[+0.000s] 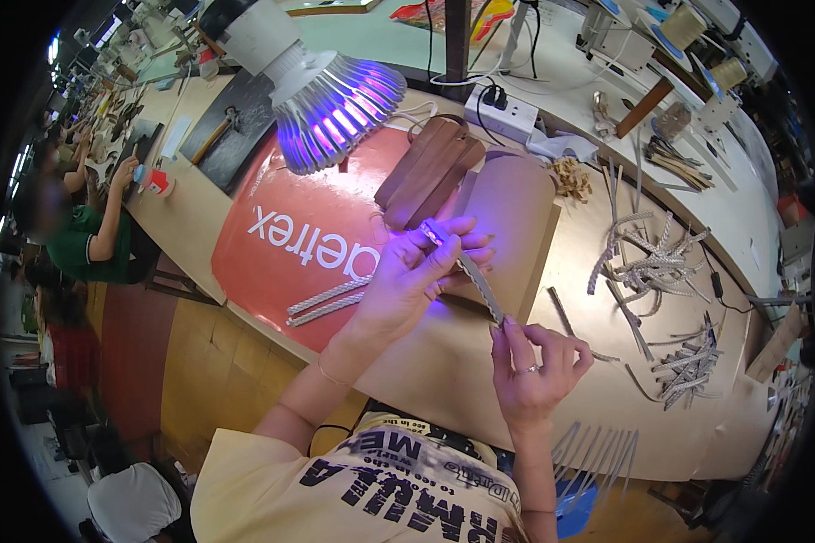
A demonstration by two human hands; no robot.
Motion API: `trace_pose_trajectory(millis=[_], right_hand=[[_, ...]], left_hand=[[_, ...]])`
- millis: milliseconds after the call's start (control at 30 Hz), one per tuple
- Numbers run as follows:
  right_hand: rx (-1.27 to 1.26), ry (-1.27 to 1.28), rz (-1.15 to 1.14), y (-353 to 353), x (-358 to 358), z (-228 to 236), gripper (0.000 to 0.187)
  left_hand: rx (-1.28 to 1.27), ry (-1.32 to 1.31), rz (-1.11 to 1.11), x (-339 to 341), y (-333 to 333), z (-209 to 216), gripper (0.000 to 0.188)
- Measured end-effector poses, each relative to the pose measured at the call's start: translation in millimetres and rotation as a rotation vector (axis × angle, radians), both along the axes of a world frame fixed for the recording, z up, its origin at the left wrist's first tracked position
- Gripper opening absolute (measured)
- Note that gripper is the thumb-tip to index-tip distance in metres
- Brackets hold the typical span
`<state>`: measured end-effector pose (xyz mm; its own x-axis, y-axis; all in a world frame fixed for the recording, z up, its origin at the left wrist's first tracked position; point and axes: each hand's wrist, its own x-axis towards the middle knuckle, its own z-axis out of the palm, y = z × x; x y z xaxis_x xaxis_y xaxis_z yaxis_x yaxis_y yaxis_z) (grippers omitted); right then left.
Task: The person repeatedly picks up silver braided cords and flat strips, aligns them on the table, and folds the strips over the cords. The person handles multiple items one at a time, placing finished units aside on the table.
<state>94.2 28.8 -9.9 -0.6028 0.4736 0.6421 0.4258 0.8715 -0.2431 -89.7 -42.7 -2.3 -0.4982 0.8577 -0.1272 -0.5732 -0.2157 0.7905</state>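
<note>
Between my two hands runs a narrow grey braided strap (483,288), slanting down to the right. My left hand (409,271) is closed on its upper end, which glows purple under the lamp. The fingertips of my right hand (536,366) pinch the lower end. Below my left hand, two pale braided straps (326,303) lie on a glossy red sheet (263,217). Behind my hands are a brown folded board (513,204) and a stack of brown leather-like pieces (430,172). To the right lie a loose heap of braided straps (652,258) and a smaller pile (688,371).
A large finned lamp (335,109) hangs over the table, shining purple. A hammer (213,138) rests on a black slab (244,109). A white power strip (503,113) sits at the back. Grey strips (598,448) overhang the front edge. A person in green (91,240) works at left.
</note>
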Motion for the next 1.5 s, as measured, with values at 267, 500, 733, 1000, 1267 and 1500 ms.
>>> trace_pose_trajectory(millis=[267,500,733,1000,1267,1500], right_hand=[[-0.743,0.226,0.118,8.9,-11.0,-0.4,0.024],[-1.449,0.323,0.312,18.2,-2.8,-11.4,0.012],[-1.544,0.312,0.062,64.0,74.6,-5.4,0.013],[-1.695,0.600,0.144,67.5,117.9,-25.8,0.044],[-1.852,0.401,0.405,76.1,94.9,-65.0,0.055],[-1.328,0.257,-0.335,24.0,131.1,-59.7,0.027]], left_hand=[[0.165,-0.115,-0.012,-20.7,2.0,-2.3,0.044],[0.108,-0.175,0.049,-12.7,14.5,0.9,0.039],[0.037,0.333,-0.265,11.2,-6.8,-22.6,0.028],[-0.224,0.311,-0.880,109.3,-9.7,-25.1,0.047],[-0.217,-0.021,-0.932,126.6,-1.1,-67.1,0.035],[-0.450,0.180,-0.449,150.4,8.4,-98.9,0.018]])
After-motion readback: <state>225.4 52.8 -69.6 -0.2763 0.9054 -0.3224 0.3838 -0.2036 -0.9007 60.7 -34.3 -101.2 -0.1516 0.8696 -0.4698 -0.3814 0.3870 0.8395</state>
